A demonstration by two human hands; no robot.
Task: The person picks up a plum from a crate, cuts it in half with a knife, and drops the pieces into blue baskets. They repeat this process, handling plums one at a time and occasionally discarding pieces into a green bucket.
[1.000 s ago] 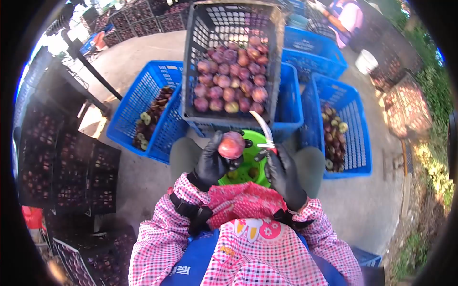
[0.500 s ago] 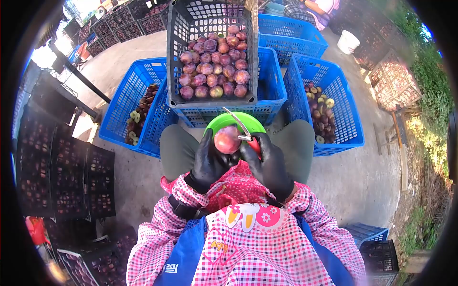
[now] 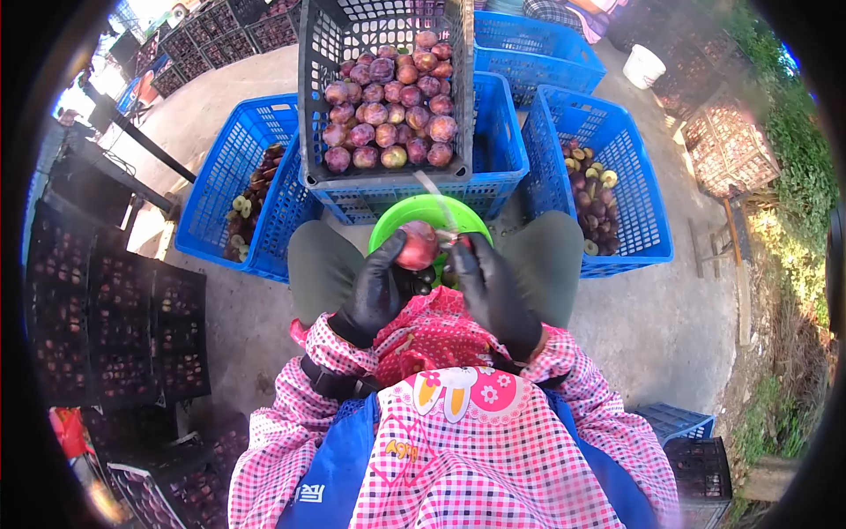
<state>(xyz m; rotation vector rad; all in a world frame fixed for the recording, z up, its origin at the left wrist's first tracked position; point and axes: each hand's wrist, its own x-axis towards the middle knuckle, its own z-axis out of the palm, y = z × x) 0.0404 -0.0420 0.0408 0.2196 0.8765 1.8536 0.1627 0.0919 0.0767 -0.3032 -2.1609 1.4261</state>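
Note:
My left hand [image 3: 380, 291], in a black glove, holds a reddish plum [image 3: 418, 246] with its fingers closed around it. Gloved in black too, my right hand [image 3: 490, 291] grips a red-handled knife [image 3: 438, 196] whose thin curved blade points up and away, smeared by motion. The knife's base end is right beside the plum. Both hands are in front of my lap, over the near side of a bright green bowl [image 3: 407, 212]. Just beyond it, a black crate [image 3: 307, 106] full of purple-red plums [image 3: 385, 115] rests on a blue crate [image 3: 414, 191].
Blue crates hold dark fruit with pale cut faces at the left [image 3: 207, 167] and right [image 3: 648, 203]. Another blue crate [image 3: 538, 53] stands behind, near a white bucket [image 3: 643, 67]. Stacked dark crates [image 3: 115, 326] line the left side. A person's arm [image 3: 595, 7] shows at the top.
The right hand has turned the knife slightly, and its blade is now blurred. The plum has shifted a little up and left, with the left fingers now over its side.

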